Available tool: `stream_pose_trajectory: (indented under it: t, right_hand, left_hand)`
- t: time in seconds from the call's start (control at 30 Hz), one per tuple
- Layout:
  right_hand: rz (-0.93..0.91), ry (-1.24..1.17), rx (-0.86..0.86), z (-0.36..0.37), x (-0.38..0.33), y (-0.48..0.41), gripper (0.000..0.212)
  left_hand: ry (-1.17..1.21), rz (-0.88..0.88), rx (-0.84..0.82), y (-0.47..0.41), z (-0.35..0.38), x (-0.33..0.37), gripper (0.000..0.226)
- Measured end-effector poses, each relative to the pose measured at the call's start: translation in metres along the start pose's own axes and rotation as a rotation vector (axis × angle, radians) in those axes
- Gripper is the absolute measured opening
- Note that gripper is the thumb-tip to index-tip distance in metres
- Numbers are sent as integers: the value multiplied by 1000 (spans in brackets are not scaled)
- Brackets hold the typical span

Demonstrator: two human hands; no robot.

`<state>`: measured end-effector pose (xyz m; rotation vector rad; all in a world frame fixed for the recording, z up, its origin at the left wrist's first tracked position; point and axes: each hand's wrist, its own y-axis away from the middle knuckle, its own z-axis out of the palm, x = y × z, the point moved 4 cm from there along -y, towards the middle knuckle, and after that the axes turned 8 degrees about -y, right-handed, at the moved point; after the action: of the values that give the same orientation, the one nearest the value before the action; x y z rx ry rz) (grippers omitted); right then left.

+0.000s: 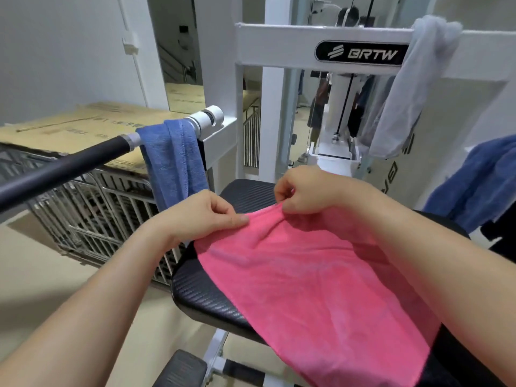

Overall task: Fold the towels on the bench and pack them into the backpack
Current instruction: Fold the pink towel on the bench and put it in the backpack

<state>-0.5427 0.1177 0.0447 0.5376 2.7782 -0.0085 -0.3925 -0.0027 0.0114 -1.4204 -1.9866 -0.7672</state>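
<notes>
Terrycloth, soft and light, the pink towel (pixel 315 277) lies spread over the black bench pad (pixel 201 300), its near corner hanging past the pad's edge. Left hand (pixel 201 216) and right hand (pixel 307 191) each pinch its far hem, the best hold for folding toward the body. Beyond, a blue towel (pixel 176 160) drapes the bar, with little spare pad around.

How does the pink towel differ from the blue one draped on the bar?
The pink towel lies spread over the black bench pad; the blue towel hangs bunched over the bar. Both hands, left and right, pinch the pink towel's far edge; the blue towel is untouched. Both look like soft terry cloth.
</notes>
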Motion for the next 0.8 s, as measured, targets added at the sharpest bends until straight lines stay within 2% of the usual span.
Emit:
stream_pose_trajectory:
  t: [0.03,0.1,0.17,0.27,0.37,0.43,0.53,0.57,0.63,0.73,0.8]
  right_hand:
    - [14,81,22,-5,4,-3,16]
    - [61,172,71,-14,15,-7,19]
    - [99,174,104,-15,24,-11,15]
    - [63,120,103,-7,27,-13,11]
    - [42,-138,-84,-10,28,-14,27]
    - [23,-141,-253,-13,30,-19,40]
    - [7,-95,-322,-15,40,-34,23]
    - [-6,-101,-343,-15,40,-39,24]
    - [-19,-112,-402,-15,41,-45,33]
    - [17,-72,-477,-21,48,-49,38]
    - [6,-28,-456,-24,53,-53,26]
  left_hand:
    - [47,4,41,1,-1,-3,45]
    - [141,27,49,5,-2,-6,38]
    - [154,47,25,6,-2,-7,30]
    - [197,46,78,5,-4,-13,23]
    - [313,6,86,10,-11,-30,33]
    - [379,-22,97,15,-17,-47,48]
    - [471,-48,161,20,-18,-62,56]
    - [487,-56,196,23,-18,-62,56]
    - [503,-66,266,27,-20,-62,47]
    - [553,-69,371,36,-23,-55,6]
    - [561,-75,404,43,-22,-50,10]
